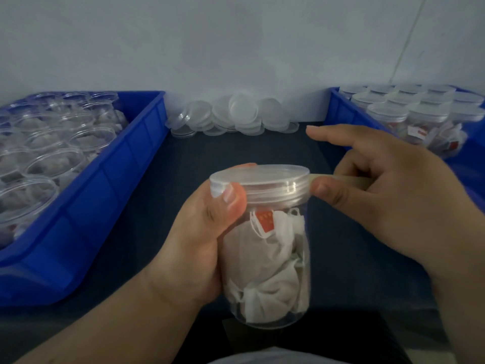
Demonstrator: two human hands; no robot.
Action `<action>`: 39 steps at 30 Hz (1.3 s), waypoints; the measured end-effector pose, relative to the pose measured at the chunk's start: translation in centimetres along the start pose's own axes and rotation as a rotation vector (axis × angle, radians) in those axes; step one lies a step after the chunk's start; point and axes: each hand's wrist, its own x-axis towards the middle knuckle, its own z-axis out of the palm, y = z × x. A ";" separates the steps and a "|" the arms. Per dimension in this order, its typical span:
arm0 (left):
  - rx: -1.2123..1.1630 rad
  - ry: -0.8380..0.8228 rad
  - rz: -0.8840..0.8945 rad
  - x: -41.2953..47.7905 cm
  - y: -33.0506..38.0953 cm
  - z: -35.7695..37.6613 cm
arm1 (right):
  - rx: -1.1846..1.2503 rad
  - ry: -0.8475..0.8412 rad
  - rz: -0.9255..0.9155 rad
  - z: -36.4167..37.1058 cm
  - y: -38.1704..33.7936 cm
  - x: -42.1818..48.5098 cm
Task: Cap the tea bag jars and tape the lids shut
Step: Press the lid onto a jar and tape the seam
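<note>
I had my left hand (199, 240) wrapped round the jar (273, 271) of tea bags, thumb pressed on the rim of its lid (259, 179). It held the jar upright above the dark table (183, 158), between the blue bin of open jars (110, 185) and the blue bin of capped jars (341, 111). My right hand (393, 206) curled its fingers on a strip of tape (349, 179) that reached the lid's side, thumb tip against that edge, forefinger straight out.

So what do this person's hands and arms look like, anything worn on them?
Both are bare. The left hand and right hand show no gloves or rings, and the visible nails are short and unpainted. The left forearm and right wrist are uncovered: no sleeve, watch or band in view.
</note>
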 end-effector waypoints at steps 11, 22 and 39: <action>0.103 -0.037 -0.065 0.3 0.1 -0.8 | 0.018 0.003 0.063 0.8 0.2 -0.1; 0.529 0.080 0.008 0.7 0.0 -0.9 | -0.219 -0.081 0.059 1.2 -1.4 -1.0; 0.727 0.224 0.109 0.8 0.0 -0.6 | -0.139 -0.225 0.013 0.3 -0.6 -1.0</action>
